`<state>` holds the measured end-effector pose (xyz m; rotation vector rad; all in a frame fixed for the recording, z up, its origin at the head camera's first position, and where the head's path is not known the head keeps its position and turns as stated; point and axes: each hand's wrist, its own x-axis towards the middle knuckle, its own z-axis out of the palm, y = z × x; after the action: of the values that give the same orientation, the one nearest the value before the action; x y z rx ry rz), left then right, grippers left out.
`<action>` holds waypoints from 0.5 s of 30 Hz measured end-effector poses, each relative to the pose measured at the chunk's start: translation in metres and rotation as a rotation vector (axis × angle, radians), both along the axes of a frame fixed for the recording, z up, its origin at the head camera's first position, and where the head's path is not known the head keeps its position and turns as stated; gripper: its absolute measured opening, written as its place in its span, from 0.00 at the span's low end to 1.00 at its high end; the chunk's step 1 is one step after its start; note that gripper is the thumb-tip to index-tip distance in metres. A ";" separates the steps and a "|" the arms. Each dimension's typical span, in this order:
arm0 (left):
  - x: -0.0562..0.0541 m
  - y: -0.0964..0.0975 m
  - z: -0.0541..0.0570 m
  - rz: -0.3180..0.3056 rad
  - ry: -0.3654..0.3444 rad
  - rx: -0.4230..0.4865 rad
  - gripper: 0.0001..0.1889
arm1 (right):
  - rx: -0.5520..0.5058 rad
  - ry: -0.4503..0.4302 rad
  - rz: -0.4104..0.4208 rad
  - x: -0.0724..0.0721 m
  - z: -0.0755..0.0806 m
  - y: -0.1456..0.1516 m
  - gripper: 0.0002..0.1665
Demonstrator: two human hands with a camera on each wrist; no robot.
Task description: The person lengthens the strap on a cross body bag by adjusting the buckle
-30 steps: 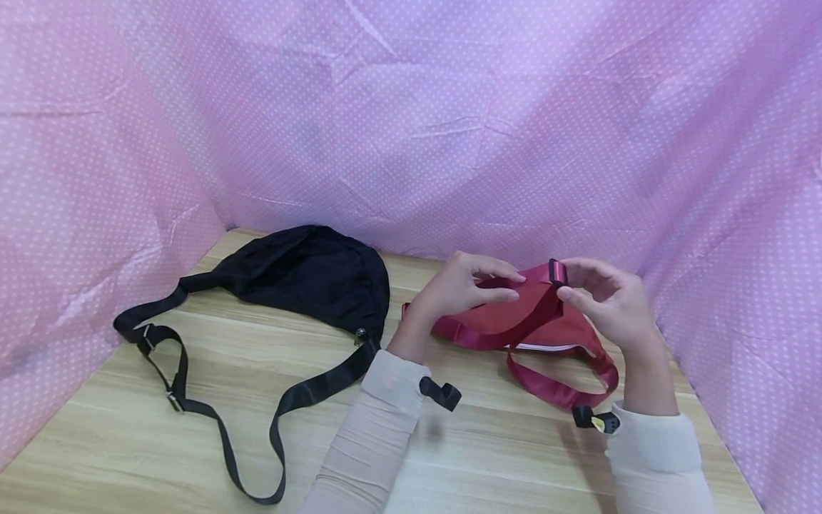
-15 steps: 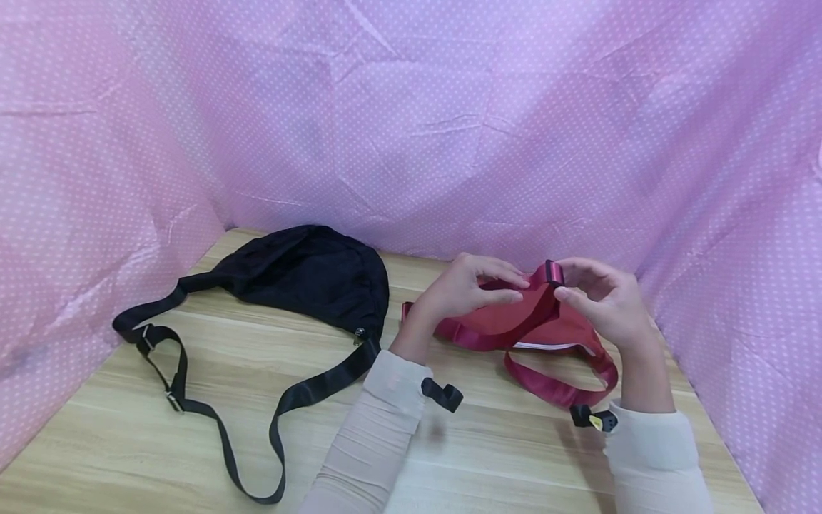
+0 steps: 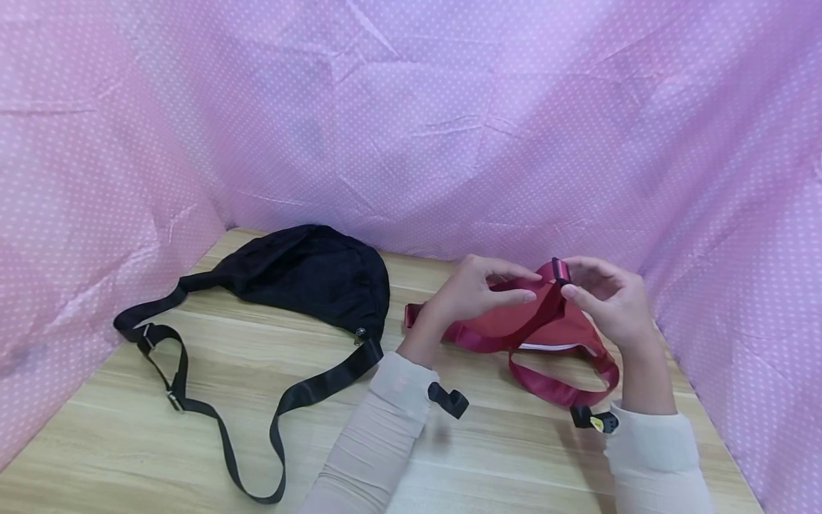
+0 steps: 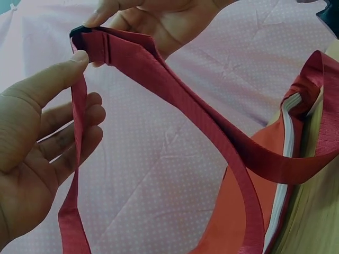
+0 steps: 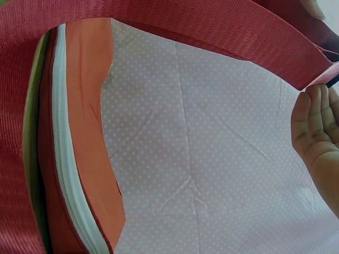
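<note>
A red waist bag (image 3: 514, 318) with a white zipper (image 4: 286, 143) lies at the right of the table, its strap (image 4: 185, 100) lifted in a loop. My right hand (image 3: 606, 300) pinches the strap at its black slider buckle (image 3: 560, 271); in the left wrist view it comes in from the top. My left hand (image 3: 478, 289) is close to its left, thumb and index finger pinching the strap beside the buckle. Its other fingers (image 4: 87, 127) are loosely bent behind the hanging strap. In the right wrist view the right hand (image 5: 318, 121) shows at the right edge.
A black waist bag (image 3: 315, 278) lies on the left of the wooden table (image 3: 501, 464). Its black strap (image 3: 221, 428) spreads toward the front edge. Pink dotted cloth (image 3: 411, 128) hangs around the back and sides. Black bands dangle from both sleeves.
My left hand has shifted slightly right, closer to the buckle. The buckle moved a little left, then back right. Both bags stay in place.
</note>
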<state>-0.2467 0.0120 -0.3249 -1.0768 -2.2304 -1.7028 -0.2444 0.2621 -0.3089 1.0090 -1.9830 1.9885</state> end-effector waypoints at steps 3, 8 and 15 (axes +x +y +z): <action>0.000 0.001 0.000 -0.010 0.050 -0.008 0.16 | -0.007 0.000 0.021 0.001 0.001 0.001 0.20; -0.001 0.000 -0.001 -0.049 0.113 -0.014 0.16 | 0.019 -0.006 0.016 0.002 0.002 0.003 0.20; 0.000 0.002 -0.001 -0.045 0.101 0.020 0.14 | 0.026 -0.017 -0.031 0.003 0.002 0.003 0.20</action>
<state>-0.2469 0.0140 -0.3255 -1.1899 -2.1390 -1.6452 -0.2411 0.2652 -0.3069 0.9643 -2.0254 1.9677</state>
